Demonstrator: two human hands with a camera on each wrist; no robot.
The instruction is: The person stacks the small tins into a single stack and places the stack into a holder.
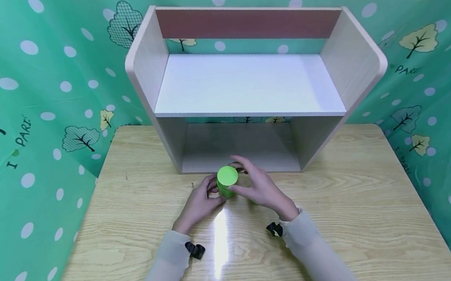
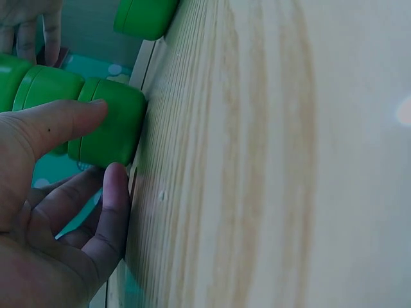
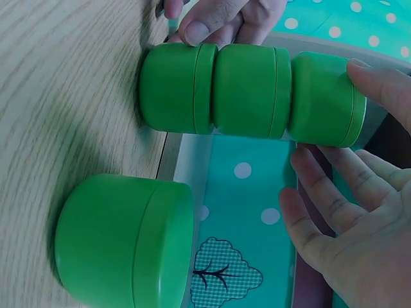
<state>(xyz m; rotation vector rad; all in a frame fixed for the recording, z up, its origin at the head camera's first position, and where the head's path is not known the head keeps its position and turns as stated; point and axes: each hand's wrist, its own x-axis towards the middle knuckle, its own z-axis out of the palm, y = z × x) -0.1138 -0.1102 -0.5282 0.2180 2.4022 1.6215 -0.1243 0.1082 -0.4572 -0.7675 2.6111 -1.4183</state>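
Observation:
Three green lidded jars stand stacked on the table, seen from above in the head view as one green lid [image 1: 227,176]. My left hand [image 1: 199,203] holds the bottom jar [image 3: 173,90] between thumb and fingers. At the top jar [image 3: 324,99], my right hand [image 1: 258,188] has its thumb on one side and its fingertips on the other. The middle jar [image 3: 247,90] sits between them, untouched. Another green jar [image 3: 122,237] stands alone on the table close to the stack; in the head view the right hand hides it.
Just behind the hands is a two-level shelf unit [image 1: 244,87] with pale side panels. The wooden table [image 1: 364,217] extends to both sides. A teal patterned curtain [image 1: 20,136] hangs around it. Each wrist has a small black camera [image 1: 196,250] strapped on.

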